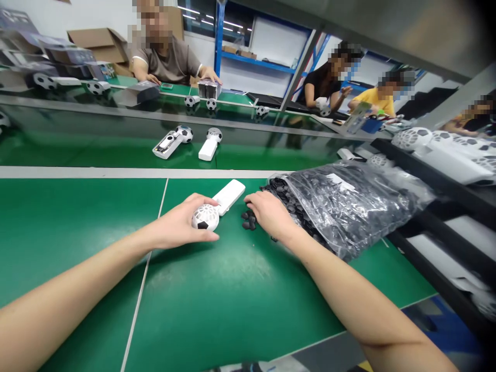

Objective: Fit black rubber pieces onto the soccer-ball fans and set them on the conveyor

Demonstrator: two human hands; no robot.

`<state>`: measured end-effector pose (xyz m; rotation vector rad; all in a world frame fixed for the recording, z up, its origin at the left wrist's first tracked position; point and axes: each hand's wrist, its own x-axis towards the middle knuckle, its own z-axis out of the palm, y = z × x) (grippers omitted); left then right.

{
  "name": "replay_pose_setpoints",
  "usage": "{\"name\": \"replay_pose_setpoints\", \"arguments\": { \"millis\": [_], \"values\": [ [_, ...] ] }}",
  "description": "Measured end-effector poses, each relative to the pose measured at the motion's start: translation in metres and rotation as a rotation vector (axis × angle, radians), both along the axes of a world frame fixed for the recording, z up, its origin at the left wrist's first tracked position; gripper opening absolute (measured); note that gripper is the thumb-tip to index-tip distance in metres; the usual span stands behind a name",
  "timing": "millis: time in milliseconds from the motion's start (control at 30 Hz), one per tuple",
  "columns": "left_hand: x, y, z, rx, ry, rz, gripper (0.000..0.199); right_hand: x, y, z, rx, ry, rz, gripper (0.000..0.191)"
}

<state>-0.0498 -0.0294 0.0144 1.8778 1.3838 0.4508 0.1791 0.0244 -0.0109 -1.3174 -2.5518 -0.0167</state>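
Note:
My left hand is closed around the round head of a white handheld fan, whose grille is patterned like a soccer ball with one black patch showing. The fan lies on the green table, its flat white handle pointing away to the right. My right hand rests by a few small black pieces, fingers curled down; whether a piece is between the fingertips is hidden. Beside that hand lies a clear plastic bag, its mouth open toward the hand, full of the same black pieces.
Beyond the table edge, two soccer-ball fans lie on a green conveyor. A black rack with white fan parts stands at the right. Across the line, several people work among boxes and fans; one person's hand holds a small box.

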Motion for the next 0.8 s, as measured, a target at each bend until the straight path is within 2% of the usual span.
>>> {"name": "replay_pose_setpoints", "arguments": {
  "millis": [67,133,233,433,633,800],
  "values": [
    [0.001,0.0,-0.001,0.04,0.007,-0.004,0.054,-0.002,-0.005,0.003,-0.065,0.207,0.037,0.01],
    [0.0,0.0,-0.001,0.048,0.004,-0.082,0.05,-0.007,-0.012,0.005,-0.175,0.413,0.11,0.005],
    [-0.004,0.001,0.0,0.023,0.018,-0.177,0.049,-0.015,-0.022,0.004,-0.318,0.561,0.242,0.004],
    [-0.004,-0.001,-0.006,0.126,0.071,-0.1,0.053,-0.025,-0.032,0.0,-0.269,0.411,0.463,0.017],
    [-0.002,-0.003,-0.011,0.163,0.074,-0.098,0.051,-0.025,-0.034,-0.003,-0.29,0.371,0.387,0.011],
    [0.001,-0.004,-0.011,0.166,0.089,-0.086,0.047,-0.024,-0.034,-0.001,-0.231,0.41,0.436,0.016]
  ]
}}
